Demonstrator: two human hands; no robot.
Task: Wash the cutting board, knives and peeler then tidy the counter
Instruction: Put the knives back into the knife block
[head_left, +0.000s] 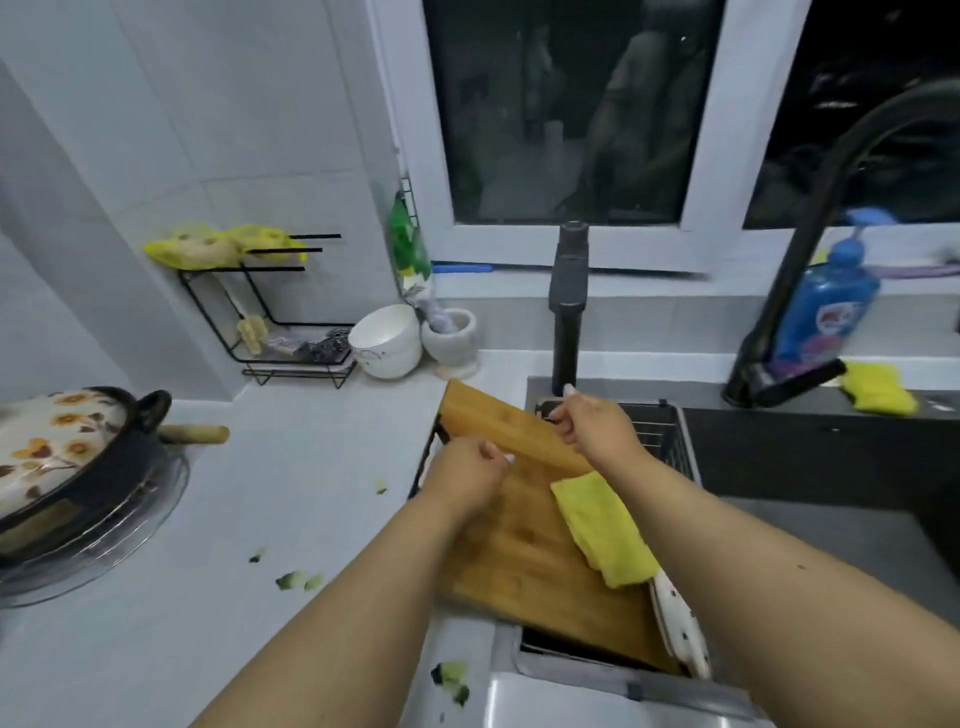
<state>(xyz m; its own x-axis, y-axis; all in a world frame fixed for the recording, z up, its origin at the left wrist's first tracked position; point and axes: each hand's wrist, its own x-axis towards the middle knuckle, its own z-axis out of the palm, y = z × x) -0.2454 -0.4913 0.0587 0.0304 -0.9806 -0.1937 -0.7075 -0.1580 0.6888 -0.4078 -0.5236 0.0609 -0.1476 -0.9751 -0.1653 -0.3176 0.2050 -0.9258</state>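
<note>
- The cutting board (524, 551) lies tilted across the sink's left rim, at the bench's right edge, with a yellow cloth (602, 530) on it.
- Left hand (470, 480) fingers curl over its left edge; right hand (597, 428) fingers pinch its far edge.
- Judged stiff, fairly heavy and slippery when wet: best held by opposite edges.

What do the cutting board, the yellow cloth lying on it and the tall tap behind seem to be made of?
Cutting board: looks like bamboo or wood, with warm brown glued strips and a smooth, slightly shiny face. Yellow cloth: soft textile, perhaps microfibre, matte and folded limp. Tap: probably metal with a matte black coating.
</note>
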